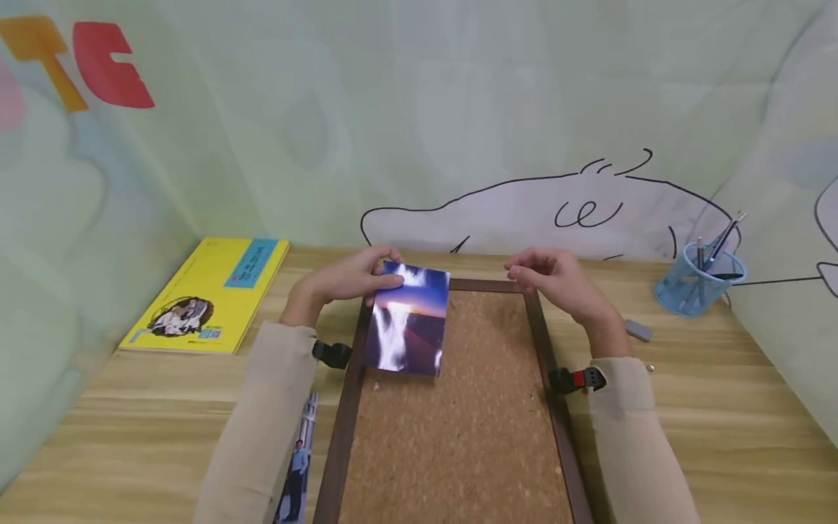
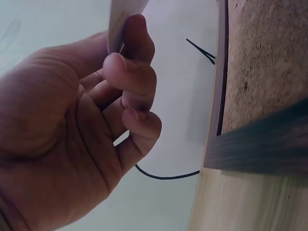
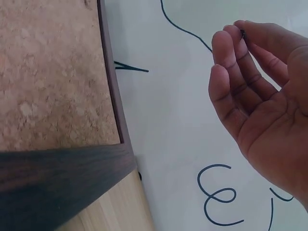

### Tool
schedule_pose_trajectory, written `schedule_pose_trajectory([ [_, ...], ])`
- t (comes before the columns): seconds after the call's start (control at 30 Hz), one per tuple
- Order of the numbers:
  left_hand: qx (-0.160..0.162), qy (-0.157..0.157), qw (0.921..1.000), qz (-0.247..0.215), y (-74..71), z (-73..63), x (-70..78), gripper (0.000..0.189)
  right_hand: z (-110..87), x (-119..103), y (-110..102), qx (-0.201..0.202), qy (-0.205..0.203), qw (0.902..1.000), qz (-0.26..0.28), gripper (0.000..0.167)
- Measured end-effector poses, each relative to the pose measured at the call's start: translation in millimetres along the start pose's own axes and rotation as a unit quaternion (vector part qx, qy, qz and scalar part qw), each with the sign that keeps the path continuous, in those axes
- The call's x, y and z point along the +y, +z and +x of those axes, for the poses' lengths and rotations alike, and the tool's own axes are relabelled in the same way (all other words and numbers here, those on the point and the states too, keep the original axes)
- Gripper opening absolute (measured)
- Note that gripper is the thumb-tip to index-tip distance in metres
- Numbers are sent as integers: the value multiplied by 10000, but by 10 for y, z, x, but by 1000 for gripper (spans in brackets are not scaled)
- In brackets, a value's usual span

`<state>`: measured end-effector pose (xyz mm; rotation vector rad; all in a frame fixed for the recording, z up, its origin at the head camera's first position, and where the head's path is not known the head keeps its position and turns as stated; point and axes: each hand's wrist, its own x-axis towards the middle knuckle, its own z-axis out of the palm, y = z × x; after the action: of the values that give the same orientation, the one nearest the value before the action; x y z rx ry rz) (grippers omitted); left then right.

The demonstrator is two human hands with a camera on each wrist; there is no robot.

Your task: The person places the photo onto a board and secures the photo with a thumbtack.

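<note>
My left hand (image 1: 356, 275) pinches the upper left of a glossy photo print (image 1: 412, 327) between thumb and fingers. The print shows a blue and orange sky over purple ground, with glare across it. It hangs over the upper left of a cork board (image 1: 458, 422) in a dark brown frame. In the left wrist view only the print's pale edge (image 2: 115, 24) shows. Above the board's upper right corner, my right hand (image 1: 556, 280) holds thumb and fingertips together. A tiny dark object (image 3: 243, 33) sits between them in the right wrist view, too small to identify.
A yellow book (image 1: 209, 298) lies at the back left. Another photo (image 1: 297, 466) lies left of the board, partly behind the left sleeve. To the right are a blue mesh pen cup (image 1: 697, 287), a grey eraser (image 1: 638, 330) and a small shiny round piece (image 1: 650, 367).
</note>
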<state>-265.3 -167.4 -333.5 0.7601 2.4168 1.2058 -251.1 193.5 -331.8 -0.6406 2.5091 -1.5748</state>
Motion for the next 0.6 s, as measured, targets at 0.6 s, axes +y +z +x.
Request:
schedule_pose_trajectory([
  [0.6, -377, 105, 9992, 95, 55, 106, 2, 29, 28, -2, 34, -198, 153, 9978, 617, 28],
])
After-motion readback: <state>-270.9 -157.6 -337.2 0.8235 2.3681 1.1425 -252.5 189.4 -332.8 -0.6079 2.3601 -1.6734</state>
